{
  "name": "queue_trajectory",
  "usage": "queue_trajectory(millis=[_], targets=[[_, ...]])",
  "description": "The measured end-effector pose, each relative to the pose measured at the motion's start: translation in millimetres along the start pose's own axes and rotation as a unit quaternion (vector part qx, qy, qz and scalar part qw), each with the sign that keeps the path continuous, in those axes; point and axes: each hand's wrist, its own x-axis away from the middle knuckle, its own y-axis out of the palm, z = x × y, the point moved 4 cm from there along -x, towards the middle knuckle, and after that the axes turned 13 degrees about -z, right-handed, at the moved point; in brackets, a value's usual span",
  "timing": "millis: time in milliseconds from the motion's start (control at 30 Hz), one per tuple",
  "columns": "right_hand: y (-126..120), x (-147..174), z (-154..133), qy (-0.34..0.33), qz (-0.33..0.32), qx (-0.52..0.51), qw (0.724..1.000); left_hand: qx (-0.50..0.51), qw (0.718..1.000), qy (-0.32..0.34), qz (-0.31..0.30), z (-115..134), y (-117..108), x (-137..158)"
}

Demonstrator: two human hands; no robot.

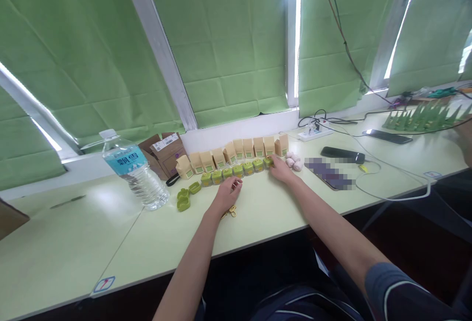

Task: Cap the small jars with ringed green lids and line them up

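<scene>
Small clear containers with green tops point(238, 169) stand in a slanting row on the pale table. At the right end of that row, the fingers of my right hand point(282, 169) close on the last green-topped container point(267, 162). My left hand point(227, 193) hovers or rests just in front of the row, its fingers loosely bent and apart, with nothing visible in them. Yellow-handled scissors point(232, 211) lie partly hidden under it. Behind the containers runs a line of small tan paper boxes point(238, 148). Loose green pieces, shaped like lids point(183, 200), lie at the row's left end.
Left stands a large water bottle point(138, 173), before an open cardboard box point(165, 156). Several pale round balls point(294, 160) sit beside my right hand. Farther right are a black device point(342, 155), a phone point(387, 136), cables and a power strip point(315, 133). Green blinds hang behind.
</scene>
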Motion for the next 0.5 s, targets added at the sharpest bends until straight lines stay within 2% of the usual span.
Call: queue_trajectory(millis=[267,433,500], targets=[[5.0,-4.2,2.5,-0.018,0.013,-0.036,0.999,-0.006,1.0,0.002,-0.002,-0.4,-0.2,-0.1],[-10.3,4.5,-7.5,0.018,0.115,-0.054,0.992,-0.003,1.0,-0.003,-0.002,-2.2,0.1,0.0],[-16.6,9.6,-16.4,-0.005,0.144,-0.063,0.988,-0.002,1.0,-0.007,-0.003,-2.5,0.1,0.3]])
